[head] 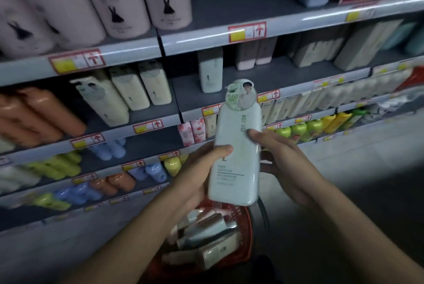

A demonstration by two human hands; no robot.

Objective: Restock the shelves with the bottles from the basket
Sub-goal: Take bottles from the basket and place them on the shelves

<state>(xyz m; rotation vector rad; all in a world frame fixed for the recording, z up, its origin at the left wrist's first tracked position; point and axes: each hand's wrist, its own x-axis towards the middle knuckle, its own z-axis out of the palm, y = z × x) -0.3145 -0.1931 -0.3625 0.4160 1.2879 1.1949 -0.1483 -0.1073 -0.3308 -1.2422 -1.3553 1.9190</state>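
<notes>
I hold a tall pale green bottle (237,146) upright in front of the shelves, with a round tag hanging at its neck. My left hand (197,173) grips its lower left side, thumb across the front. My right hand (284,160) holds its right side, thumb on the label. Below the bottle a red basket (243,221) stands on the floor with several more bottles lying in it. A lone bottle of similar shape (210,72) stands on the grey shelf (263,72) just beyond the held one.
Pink rabbit-print bottles (119,1) fill the top shelf at left. Cream pump bottles (128,91) and orange bottles (41,114) stand on the middle shelf. Lower shelves hold blue, yellow and green bottles. Grey floor (367,157) stretches to the right.
</notes>
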